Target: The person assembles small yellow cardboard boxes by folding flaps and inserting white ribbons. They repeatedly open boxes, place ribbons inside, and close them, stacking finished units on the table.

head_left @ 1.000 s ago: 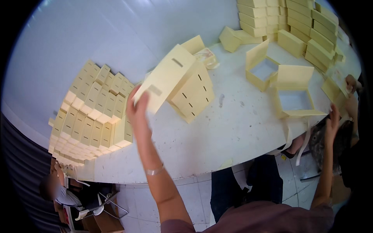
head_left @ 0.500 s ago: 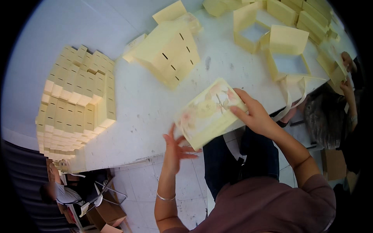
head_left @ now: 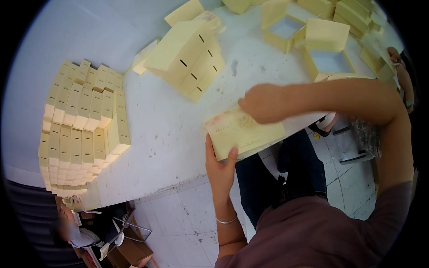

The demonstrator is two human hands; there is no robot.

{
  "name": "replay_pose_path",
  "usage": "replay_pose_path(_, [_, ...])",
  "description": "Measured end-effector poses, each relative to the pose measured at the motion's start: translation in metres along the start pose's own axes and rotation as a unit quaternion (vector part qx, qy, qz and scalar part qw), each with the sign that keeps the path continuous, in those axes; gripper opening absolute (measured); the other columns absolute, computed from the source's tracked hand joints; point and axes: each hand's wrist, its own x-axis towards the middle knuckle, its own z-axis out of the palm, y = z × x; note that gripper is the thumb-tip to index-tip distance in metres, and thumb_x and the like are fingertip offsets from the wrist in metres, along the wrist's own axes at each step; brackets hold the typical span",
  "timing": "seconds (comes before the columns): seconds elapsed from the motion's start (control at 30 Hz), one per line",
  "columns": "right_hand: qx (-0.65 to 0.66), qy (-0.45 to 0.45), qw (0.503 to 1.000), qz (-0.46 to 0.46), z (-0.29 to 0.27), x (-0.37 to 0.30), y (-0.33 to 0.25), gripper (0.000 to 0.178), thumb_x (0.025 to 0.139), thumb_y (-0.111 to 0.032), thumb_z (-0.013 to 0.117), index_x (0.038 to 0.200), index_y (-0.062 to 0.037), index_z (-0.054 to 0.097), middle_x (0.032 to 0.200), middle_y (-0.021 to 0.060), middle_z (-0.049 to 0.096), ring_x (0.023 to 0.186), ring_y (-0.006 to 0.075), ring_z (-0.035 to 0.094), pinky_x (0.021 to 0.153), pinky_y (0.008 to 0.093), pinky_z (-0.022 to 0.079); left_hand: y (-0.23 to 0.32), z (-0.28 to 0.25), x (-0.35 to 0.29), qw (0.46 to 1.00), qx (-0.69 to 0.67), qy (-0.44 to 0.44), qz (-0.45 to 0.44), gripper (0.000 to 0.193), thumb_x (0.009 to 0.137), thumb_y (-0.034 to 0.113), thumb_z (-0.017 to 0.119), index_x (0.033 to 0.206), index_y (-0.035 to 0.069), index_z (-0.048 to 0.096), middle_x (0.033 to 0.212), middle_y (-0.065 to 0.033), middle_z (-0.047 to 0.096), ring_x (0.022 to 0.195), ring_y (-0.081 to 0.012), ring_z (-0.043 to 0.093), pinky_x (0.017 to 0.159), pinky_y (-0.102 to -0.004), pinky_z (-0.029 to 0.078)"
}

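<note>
A flat pale-yellow box (head_left: pixel 250 137) with a faint floral print lies at the near edge of the white table. My left hand (head_left: pixel 220 167) grips its near left corner, with the thumb on top and the fingers along the side. Over the box's far edge is my right hand (head_left: pixel 264 103), slightly blurred and curled closed. Its fingertips are turned under, so I cannot see whether something is in them. My right forearm crosses above the table and hides part of what lies behind it.
Stacked yellow boxes (head_left: pixel 82 129) with dark slots rise at the left. A smaller stack (head_left: pixel 187 58) stands at the table's back. Two open boxes, one with a pale lining (head_left: pixel 328 61), sit at the right. Co-workers are at the far right and lower left, the latter by a folding chair (head_left: pixel 120 228).
The box has turned and now rests lower, showing a plainer face. My left hand has closed on its corner. My right hand has let go of its right end and swung over its far edge.
</note>
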Motion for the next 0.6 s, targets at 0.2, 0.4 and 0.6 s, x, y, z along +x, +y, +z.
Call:
replay_pose_path(0.2, [0.437, 0.021, 0.897, 0.059, 0.008, -0.029, 0.028, 0.041, 0.085, -0.027, 0.045, 0.100, 0.0086, 0.057, 0.089, 0.0136, 0.061, 0.079, 0.0196, 0.055, 0.073, 0.0333, 0.044, 0.031, -0.009, 0.054, 0.900, 0.418, -0.013, 0.121, 0.045, 0.077, 0.024, 0.065, 0.113, -0.001, 0.052, 0.109, -0.0188, 0.054, 0.097, -0.0345, 0.049, 0.083, -0.0397, 0.041])
replay_pose_path(0.4, [0.766, 0.100, 0.633, 0.058, 0.070, -0.047, 0.030, 0.036, 0.084, -0.019, 0.047, 0.107, 0.0070, 0.053, 0.091, 0.0091, 0.059, 0.078, 0.0142, 0.057, 0.066, 0.0260, 0.047, 0.009, 0.023, 0.121, 0.953, 0.263, -0.065, 0.139, 0.037, 0.081, 0.032, 0.061, 0.102, 0.002, 0.053, 0.095, -0.0099, 0.052, 0.097, -0.0257, 0.047, 0.083, -0.0374, 0.039])
replay_pose_path(0.6, [0.935, 0.128, 0.328, -0.052, 0.149, -0.050, 0.010, 0.047, 0.086, -0.018, 0.056, 0.125, 0.0026, 0.041, 0.120, 0.0144, 0.052, 0.109, 0.0229, 0.053, 0.093, 0.0355, 0.044, -0.026, 0.020, 0.156, 0.853, -0.484, -0.184, -0.058, 0.025, 0.084, 0.031, 0.055, 0.097, 0.011, 0.048, 0.091, -0.0026, 0.047, 0.100, -0.0197, 0.043, 0.096, -0.0349, 0.030])
